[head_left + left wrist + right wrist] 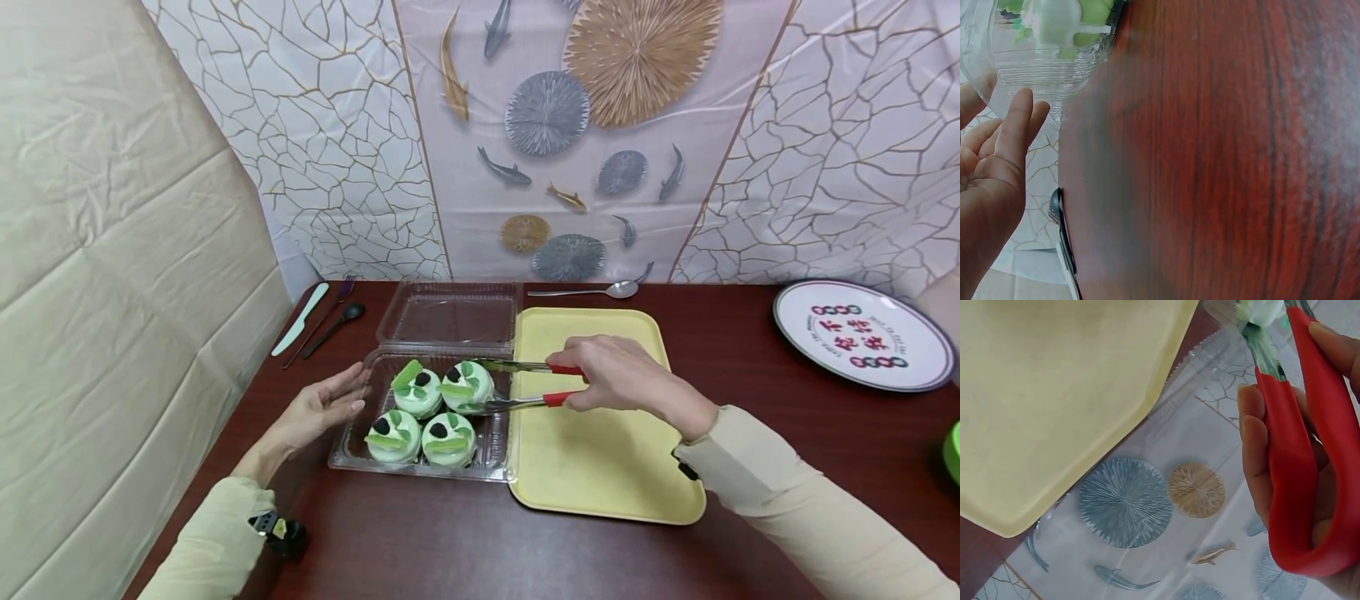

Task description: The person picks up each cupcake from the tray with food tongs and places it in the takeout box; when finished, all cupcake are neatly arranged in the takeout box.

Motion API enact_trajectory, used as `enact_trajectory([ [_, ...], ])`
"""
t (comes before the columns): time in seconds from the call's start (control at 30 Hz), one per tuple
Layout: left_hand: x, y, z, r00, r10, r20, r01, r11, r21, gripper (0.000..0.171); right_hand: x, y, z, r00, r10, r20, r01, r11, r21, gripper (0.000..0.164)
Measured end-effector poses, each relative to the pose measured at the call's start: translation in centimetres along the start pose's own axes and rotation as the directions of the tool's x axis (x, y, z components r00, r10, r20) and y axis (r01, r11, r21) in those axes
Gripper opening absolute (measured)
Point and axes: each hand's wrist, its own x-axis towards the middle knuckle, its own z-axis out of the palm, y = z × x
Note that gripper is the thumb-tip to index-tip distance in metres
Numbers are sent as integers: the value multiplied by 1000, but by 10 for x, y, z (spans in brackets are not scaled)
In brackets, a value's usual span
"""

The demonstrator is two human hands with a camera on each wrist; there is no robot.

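My right hand (618, 372) grips a pair of tongs (1294, 444) by its red handles. The tongs' metal arms reach left around the back right cupcake (467, 382); whether they touch it I cannot tell. Several cupcakes with pale green frosting, dark berries and green garnishes, such as the front left one (393, 436), sit in a clear plastic container (495, 475) with its lid (450, 312) folded back. At the container's left side is my left hand (318, 414), its fingers loosely extended. In the left wrist view the fingertips (1019, 103) appear against the clear wall.
A yellow tray (600, 467) lies right of the container. Behind it is a metal spoon (621, 289). A pale knife (300, 319), a fork (343, 292) and a black spoon (348, 313) lie back left. A white plate (862, 337) stands far right, near a green object (952, 450).
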Motion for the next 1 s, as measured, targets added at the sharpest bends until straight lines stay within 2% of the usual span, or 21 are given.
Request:
enact_trajectory([
  [0.23, -1, 0, 0, 1000, 14, -10, -14, 1000, 0, 73, 5, -3, -3, 1000, 8, 22, -7, 1000, -23, 41],
  [0.57, -1, 0, 2, 1000, -1, -4, 1, 1000, -17, 74, 11, -4, 8, 999, 28, 35, -28, 1000, 8, 42],
  [1.0, 0, 2, 2, 1000, -3, 3, 3, 1000, -11, 74, 14, -9, 5, 998, 45, 46, -44, 999, -26, 40],
])
